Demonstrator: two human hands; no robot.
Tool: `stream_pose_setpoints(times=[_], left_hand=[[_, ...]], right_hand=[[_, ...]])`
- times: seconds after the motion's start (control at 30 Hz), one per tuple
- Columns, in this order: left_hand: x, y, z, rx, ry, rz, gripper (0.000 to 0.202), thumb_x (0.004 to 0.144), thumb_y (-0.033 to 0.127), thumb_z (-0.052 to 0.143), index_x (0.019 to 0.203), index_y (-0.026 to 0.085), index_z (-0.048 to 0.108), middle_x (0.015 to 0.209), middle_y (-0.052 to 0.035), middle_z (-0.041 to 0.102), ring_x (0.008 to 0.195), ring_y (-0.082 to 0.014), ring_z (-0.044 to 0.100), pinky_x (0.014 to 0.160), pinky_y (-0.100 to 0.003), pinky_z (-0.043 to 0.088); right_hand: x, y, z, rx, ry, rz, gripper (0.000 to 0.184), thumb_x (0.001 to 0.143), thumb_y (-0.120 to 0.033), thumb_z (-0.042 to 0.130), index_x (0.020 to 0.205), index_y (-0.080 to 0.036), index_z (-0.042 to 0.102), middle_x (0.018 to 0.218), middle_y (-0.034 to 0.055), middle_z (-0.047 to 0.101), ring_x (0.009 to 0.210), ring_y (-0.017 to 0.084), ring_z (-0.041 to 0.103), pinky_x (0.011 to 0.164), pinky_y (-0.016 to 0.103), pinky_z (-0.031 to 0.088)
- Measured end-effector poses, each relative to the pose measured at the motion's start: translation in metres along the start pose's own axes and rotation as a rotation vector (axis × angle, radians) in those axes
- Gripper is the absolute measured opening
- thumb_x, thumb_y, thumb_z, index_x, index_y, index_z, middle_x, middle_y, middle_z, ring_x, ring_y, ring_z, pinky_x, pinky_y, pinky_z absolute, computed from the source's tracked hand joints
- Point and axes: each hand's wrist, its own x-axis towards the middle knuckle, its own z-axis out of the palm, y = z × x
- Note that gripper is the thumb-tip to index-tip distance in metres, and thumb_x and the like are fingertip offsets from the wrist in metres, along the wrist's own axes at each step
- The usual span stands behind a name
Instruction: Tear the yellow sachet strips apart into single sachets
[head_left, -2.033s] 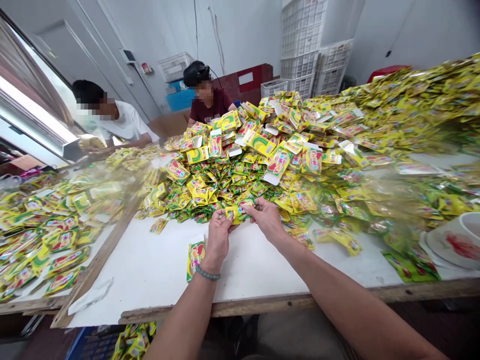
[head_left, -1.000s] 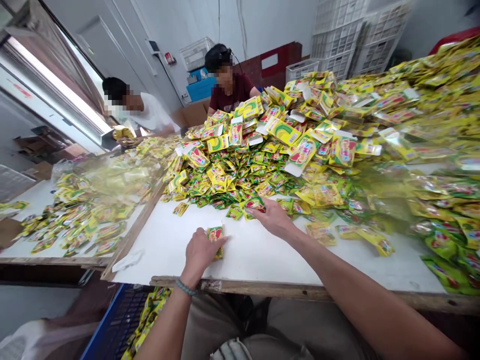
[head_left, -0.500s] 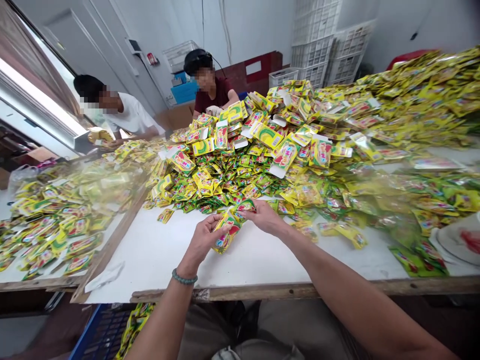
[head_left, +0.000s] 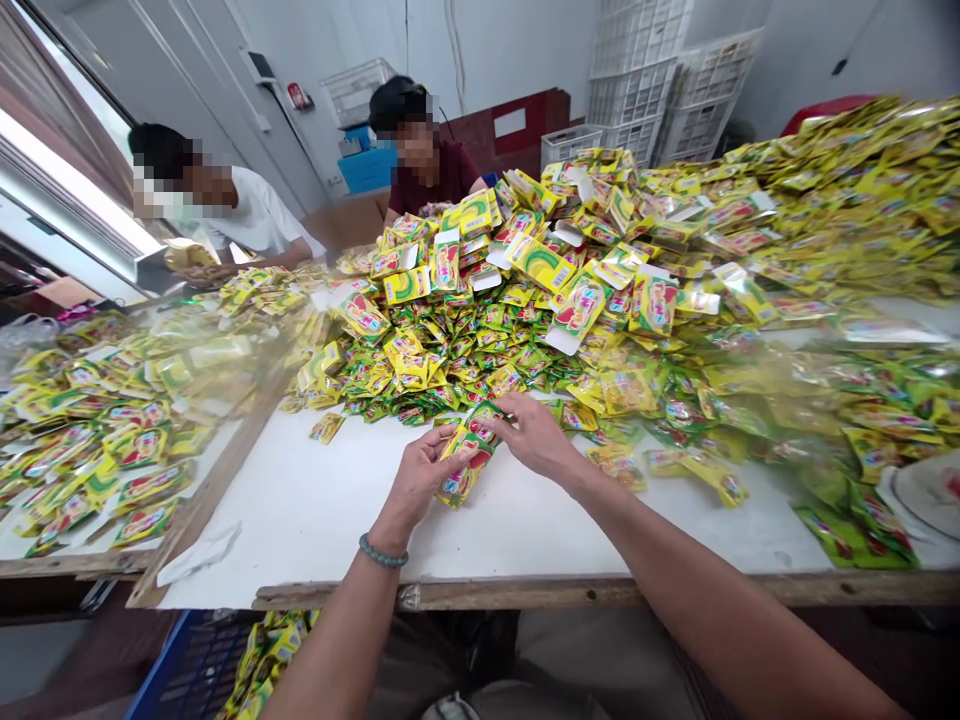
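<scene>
My left hand (head_left: 421,472) is closed around a small yellow-and-green carton (head_left: 459,486) with red fruit printed on it, held tilted just above the white tabletop. My right hand (head_left: 538,440) pinches a green sachet (head_left: 484,418) at the carton's upper end. The sachet lines up with the carton; how far it is inside, I cannot tell. Beyond my hands rises a heap of small green and yellow sachets (head_left: 412,362), with yellow cartons (head_left: 581,308) on top, several with white end flaps open. A single sachet (head_left: 326,428) lies apart, left of my hands.
A wooden strip (head_left: 217,500) divides off a left section with more packets (head_left: 139,450). A blue crate (head_left: 191,660) with packets stands below the table edge (head_left: 510,594). At right are a white container (head_left: 926,500) and a big yellow pile (head_left: 862,200). Two people (head_left: 255,215) sit across.
My right hand has brought the green sachet down closer against the carton's upper end, more in line with it. The camera view has shifted slightly. My left hand still holds the carton.
</scene>
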Motion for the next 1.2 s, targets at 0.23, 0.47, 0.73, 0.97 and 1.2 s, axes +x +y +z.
stream_pose_setpoints(times=[0.23, 0.47, 0.73, 0.97, 1.2], left_hand=[[-0.003, 0.0, -0.001, -0.041, 0.019, -0.017, 0.053, 0.054, 0.027, 0.088, 0.103, 0.014, 0.069, 0.083, -0.0056, 0.076, 0.07, -0.0195, 0.071, 0.07, -0.03, 0.055], [-0.002, 0.003, -0.001, -0.064, 0.032, -0.005, 0.051, 0.056, 0.029, 0.087, 0.101, 0.014, 0.069, 0.079, -0.0049, 0.076, 0.066, -0.0184, 0.07, 0.064, -0.027, 0.053], [-0.003, 0.003, 0.001, -0.106, 0.047, 0.014, 0.053, 0.059, 0.031, 0.085, 0.104, 0.015, 0.062, 0.074, -0.0024, 0.074, 0.062, -0.0168, 0.069, 0.06, -0.025, 0.053], [-0.003, 0.006, 0.005, -0.182, 0.125, 0.209, 0.053, 0.078, 0.037, 0.071, 0.12, 0.026, 0.042, 0.082, 0.0018, 0.07, 0.061, -0.0145, 0.069, 0.06, -0.027, 0.057], [-0.011, 0.008, -0.002, -0.103, -0.021, 0.074, 0.05, 0.073, 0.036, 0.075, 0.111, 0.024, 0.045, 0.078, 0.0031, 0.066, 0.057, -0.0126, 0.065, 0.057, -0.029, 0.06]], right_hand=[[-0.004, 0.001, 0.009, 0.114, 0.024, 0.03, 0.016, 0.08, -0.023, 0.065, 0.096, -0.023, 0.066, 0.082, 0.0009, 0.069, 0.075, 0.017, 0.061, 0.07, 0.028, 0.043], [-0.006, -0.008, 0.005, 0.049, -0.009, -0.051, 0.005, 0.083, -0.022, 0.062, 0.083, -0.021, 0.067, 0.087, 0.0048, 0.07, 0.091, 0.02, 0.061, 0.085, 0.036, 0.038], [-0.012, -0.02, 0.011, 0.106, -0.126, 0.026, 0.018, 0.086, -0.03, 0.059, 0.103, -0.023, 0.059, 0.103, 0.0043, 0.069, 0.107, 0.022, 0.059, 0.099, 0.043, 0.029], [-0.008, -0.008, 0.019, 0.364, 0.075, 0.049, 0.029, 0.077, -0.036, 0.068, 0.103, -0.023, 0.063, 0.111, 0.0065, 0.066, 0.106, 0.023, 0.059, 0.089, 0.038, 0.045], [-0.01, -0.001, 0.029, 0.644, -0.229, 0.086, 0.028, 0.079, -0.048, 0.064, 0.081, -0.019, 0.064, 0.075, 0.0012, 0.065, 0.071, 0.016, 0.06, 0.069, 0.03, 0.049]])
